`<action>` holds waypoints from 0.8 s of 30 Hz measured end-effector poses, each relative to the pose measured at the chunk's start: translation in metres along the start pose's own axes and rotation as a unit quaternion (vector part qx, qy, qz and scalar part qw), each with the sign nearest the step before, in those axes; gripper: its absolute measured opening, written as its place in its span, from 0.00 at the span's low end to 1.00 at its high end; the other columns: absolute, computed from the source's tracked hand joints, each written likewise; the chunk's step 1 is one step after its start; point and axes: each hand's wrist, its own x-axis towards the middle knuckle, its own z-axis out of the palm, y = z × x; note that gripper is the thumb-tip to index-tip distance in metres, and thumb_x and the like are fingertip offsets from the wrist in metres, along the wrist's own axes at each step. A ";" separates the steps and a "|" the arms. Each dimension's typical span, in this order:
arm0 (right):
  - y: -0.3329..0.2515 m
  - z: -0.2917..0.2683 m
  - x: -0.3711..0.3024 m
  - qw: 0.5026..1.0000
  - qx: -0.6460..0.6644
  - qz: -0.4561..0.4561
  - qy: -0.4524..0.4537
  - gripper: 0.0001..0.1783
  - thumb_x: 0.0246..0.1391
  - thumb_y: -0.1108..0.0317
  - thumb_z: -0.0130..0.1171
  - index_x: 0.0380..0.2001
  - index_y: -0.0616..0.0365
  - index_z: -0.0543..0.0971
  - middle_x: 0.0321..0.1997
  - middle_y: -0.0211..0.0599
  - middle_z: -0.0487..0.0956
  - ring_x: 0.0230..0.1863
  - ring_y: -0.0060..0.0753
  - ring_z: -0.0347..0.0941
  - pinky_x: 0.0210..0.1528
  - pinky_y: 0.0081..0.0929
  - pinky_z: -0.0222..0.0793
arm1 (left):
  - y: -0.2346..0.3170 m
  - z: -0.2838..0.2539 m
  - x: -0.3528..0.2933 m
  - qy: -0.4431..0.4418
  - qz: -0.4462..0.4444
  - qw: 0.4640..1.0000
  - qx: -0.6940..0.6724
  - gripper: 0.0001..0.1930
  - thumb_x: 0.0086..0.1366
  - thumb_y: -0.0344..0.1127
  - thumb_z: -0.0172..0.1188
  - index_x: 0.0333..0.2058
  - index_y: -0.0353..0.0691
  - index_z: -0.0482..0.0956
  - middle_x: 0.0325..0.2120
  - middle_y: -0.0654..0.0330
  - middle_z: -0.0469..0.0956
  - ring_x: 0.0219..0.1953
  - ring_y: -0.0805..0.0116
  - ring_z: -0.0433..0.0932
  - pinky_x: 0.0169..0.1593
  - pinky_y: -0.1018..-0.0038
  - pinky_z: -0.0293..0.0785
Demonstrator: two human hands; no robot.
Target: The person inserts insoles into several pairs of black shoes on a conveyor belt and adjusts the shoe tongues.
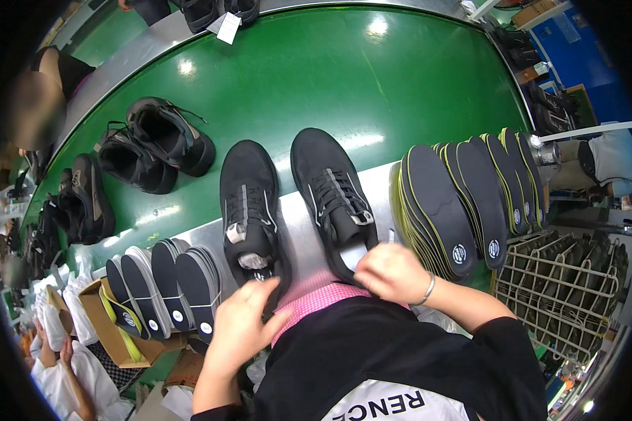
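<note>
Two black lace-up sneakers stand side by side in front of me, toes pointing away. The left sneaker (249, 189) has crumpled white paper in its opening. Beside its heel is my left hand (242, 319), open with thumb and fingers apart and holding nothing I can see. Inside the right sneaker (333, 189) a pale patch shows. At that shoe's heel collar my right hand (393, 274) is closed, its fingers curled together; whatever they grip is hidden.
Black insoles with lime edges (442, 203) stand stacked at the right, grey-edged insoles (161, 288) at the left. Several dark shoes (154, 144) stand on the green belt (316, 70). A cardboard box (112, 323) sits lower left, a wire rack (555, 295) lower right. Other people work at the left.
</note>
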 end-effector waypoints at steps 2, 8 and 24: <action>0.008 -0.009 0.003 0.993 -0.046 0.064 0.086 0.21 0.37 0.64 0.62 0.37 0.59 0.70 0.38 0.42 0.70 0.44 0.44 0.66 0.44 0.34 0.62 | 0.013 0.022 0.023 0.093 0.014 0.995 -0.040 0.29 0.44 0.39 0.65 0.46 0.37 0.67 0.38 0.52 0.71 0.37 0.60 0.72 0.35 0.70 0.71; 0.047 0.020 0.041 0.980 -0.087 0.038 0.173 0.43 0.27 0.65 0.65 0.51 0.53 0.58 0.53 0.47 0.58 0.54 0.50 0.55 0.54 0.40 0.54 | 0.026 0.084 0.112 0.192 0.169 0.958 0.132 0.30 0.43 0.31 0.61 0.48 0.39 0.63 0.45 0.51 0.64 0.50 0.53 0.62 0.51 0.61 0.58; 0.071 -0.009 0.108 0.834 0.438 0.336 -0.017 0.13 0.46 0.62 0.57 0.30 0.61 0.78 0.23 0.24 0.75 0.24 0.16 0.68 0.28 0.15 0.60 | -0.023 0.088 0.165 0.082 -0.074 0.836 -0.537 0.20 0.55 0.30 0.55 0.45 0.31 0.62 0.30 0.56 0.73 0.34 0.74 0.71 0.38 0.80 0.67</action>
